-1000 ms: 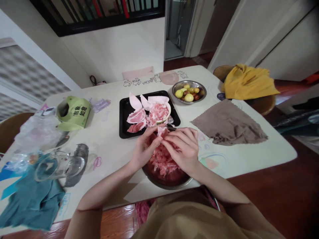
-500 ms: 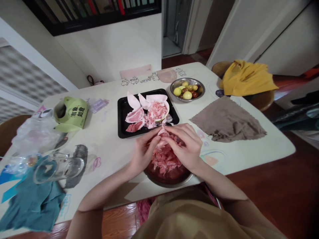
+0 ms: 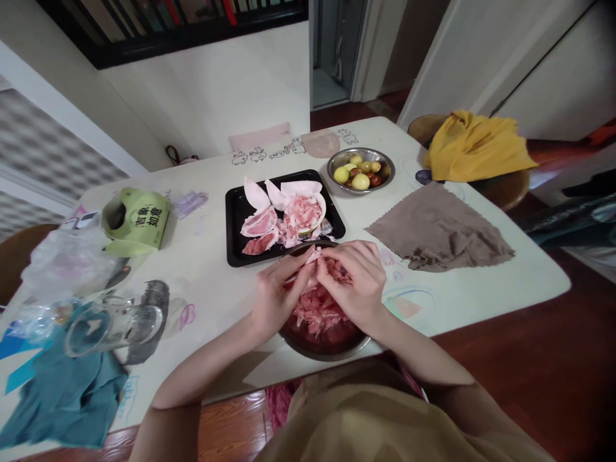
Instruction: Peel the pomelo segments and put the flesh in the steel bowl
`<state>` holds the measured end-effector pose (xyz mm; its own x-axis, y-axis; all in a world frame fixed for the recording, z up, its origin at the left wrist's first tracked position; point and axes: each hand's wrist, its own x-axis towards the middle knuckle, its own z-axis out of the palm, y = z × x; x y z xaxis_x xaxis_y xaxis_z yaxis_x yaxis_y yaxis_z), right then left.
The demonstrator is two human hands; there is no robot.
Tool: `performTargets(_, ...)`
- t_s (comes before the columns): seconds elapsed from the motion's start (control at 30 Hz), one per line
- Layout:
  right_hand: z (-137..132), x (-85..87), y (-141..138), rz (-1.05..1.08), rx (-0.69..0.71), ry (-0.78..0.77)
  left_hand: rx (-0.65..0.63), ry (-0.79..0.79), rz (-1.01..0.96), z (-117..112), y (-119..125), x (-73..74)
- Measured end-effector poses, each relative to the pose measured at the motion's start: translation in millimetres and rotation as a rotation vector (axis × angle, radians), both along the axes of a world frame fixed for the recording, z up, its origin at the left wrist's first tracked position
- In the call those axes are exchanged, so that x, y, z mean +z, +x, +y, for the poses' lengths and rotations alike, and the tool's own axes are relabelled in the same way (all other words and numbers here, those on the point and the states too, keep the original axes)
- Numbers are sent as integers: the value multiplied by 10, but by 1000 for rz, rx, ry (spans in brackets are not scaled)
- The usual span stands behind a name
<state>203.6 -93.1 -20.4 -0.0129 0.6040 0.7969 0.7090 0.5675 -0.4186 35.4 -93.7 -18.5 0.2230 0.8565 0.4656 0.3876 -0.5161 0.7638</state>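
Both hands meet above a metal bowl (image 3: 323, 351) heaped with peeled red pomelo flesh (image 3: 320, 309). My left hand (image 3: 282, 289) pinches a pale pomelo segment (image 3: 312, 256) between thumb and fingers. From the other side my right hand (image 3: 359, 276) grips the same piece, its fingertips close to the left ones. Much of the segment is hidden by my fingers. Just beyond the bowl lies a black tray (image 3: 235, 247). It holds pieces of thick peel (image 3: 257, 194), unpeeled segments (image 3: 260, 223) and a pile of pinkish membrane scraps (image 3: 302, 213).
A steel bowl of small green and brown fruit (image 3: 360, 182) stands behind the tray. To the right lies a brown cloth (image 3: 440, 228). On the left are a green paper box (image 3: 139, 221), a plastic bag (image 3: 67, 263), a clear glass vessel (image 3: 113, 324) on its side and a teal cloth (image 3: 65, 398).
My hands have shifted slightly, and the fingertips have drawn a little apart at the segment. The bowl's far rim shows more now. The other things stay in place.
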Motion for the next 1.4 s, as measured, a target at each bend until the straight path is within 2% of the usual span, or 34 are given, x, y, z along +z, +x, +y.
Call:
performTargets(0.2, 3, -53, -27, -120, -93, 3, 4, 42, 29, 18, 25, -5)
performTargets(0.47, 0, -91, 64, 18, 45, -160, 43, 35, 76, 63, -31, 24)
performTargets(0.7, -43, -95, 137, 14, 68, -238, 52, 65, 98, 90, -38, 34)
performTargets(1.03, 4, -99, 105, 45, 94, -233, 4, 60, 131, 53, -14, 60)
performTargets(1.3, -2, -118, 33, -128, -82, -98, -39, -44, 100, 53, -1, 57)
performTargets(1.4, 14, -114, 26, -87, -59, -140, -33, -74, 89, 60, -7, 35)
